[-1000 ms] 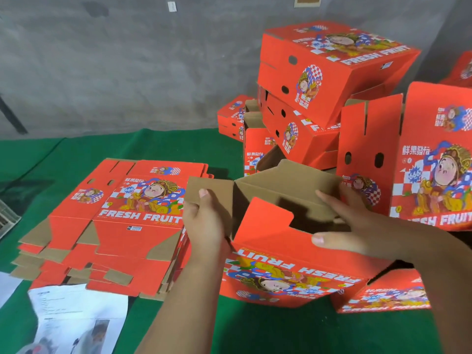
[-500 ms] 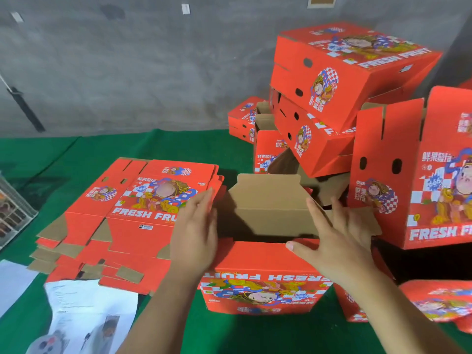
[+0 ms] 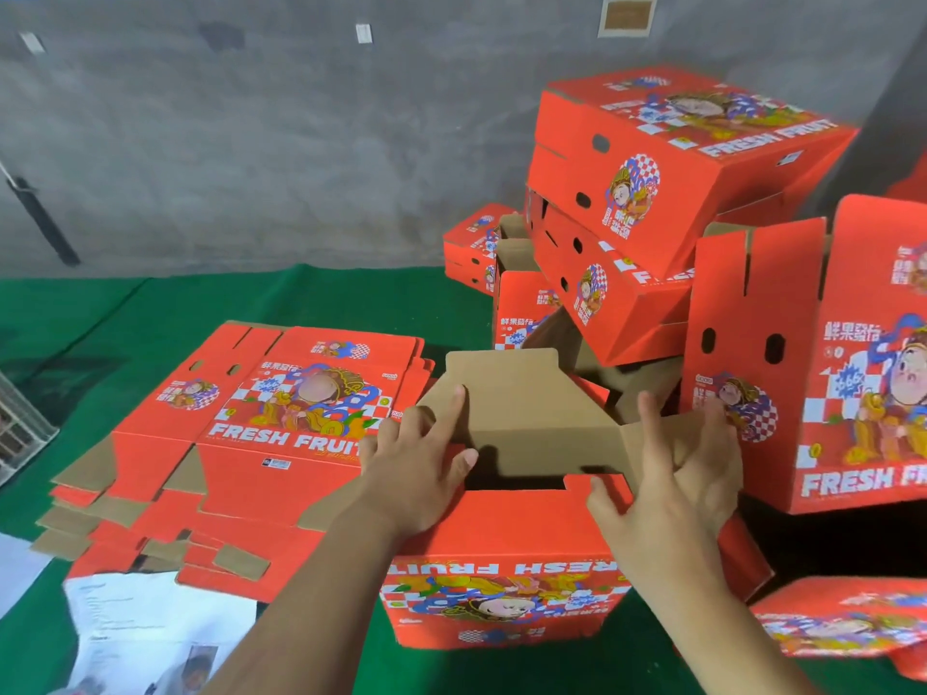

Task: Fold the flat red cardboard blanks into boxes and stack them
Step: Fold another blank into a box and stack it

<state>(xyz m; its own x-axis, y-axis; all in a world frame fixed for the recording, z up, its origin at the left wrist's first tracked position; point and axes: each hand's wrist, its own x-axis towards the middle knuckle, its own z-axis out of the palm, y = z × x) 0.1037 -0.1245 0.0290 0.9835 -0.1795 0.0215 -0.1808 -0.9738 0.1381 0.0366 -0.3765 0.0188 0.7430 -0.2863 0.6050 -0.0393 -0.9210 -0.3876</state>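
One half-folded box, one stack of flat blanks, two hands, two paper sheets

Even, fairly bright indoor light falls from above. Soft dark shadows pool under the stacked red boxes at right. Wide-angle bending curves the grey wall near the edges. Slight blur softens the printed lettering; colours look saturated.

Ahead of you stands a rough grey concrete wall with small taped labels and a framed plaque far right. Green felt covers the tabletop; a wire rack sits at the left edge.
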